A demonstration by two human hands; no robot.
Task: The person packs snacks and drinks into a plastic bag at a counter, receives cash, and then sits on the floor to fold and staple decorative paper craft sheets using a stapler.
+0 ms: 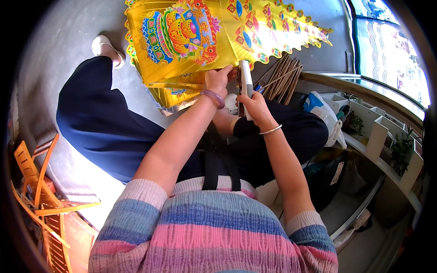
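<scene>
A shiny gold paper decoration (227, 27) with printed colourful motifs and a scalloped edge spreads out in front of me. My left hand (217, 82), with a purple bangle at the wrist, is closed with thumb and finger pinching its near edge. My right hand (256, 108) is wrapped round a long white and grey stapler (246, 79), held upright with its far end at the decoration's edge, near my left fingertips. Whether its jaws grip the paper cannot be made out. Beneath lie more gold sheets (175, 93), partly hidden by the upper one.
A bundle of thin brown sticks (283, 82) lies right of the stapler. A white and blue plastic bag (322, 113) is by my right knee. White planters (382, 136) line the right side; wooden folding chairs (54, 209) stand at lower left.
</scene>
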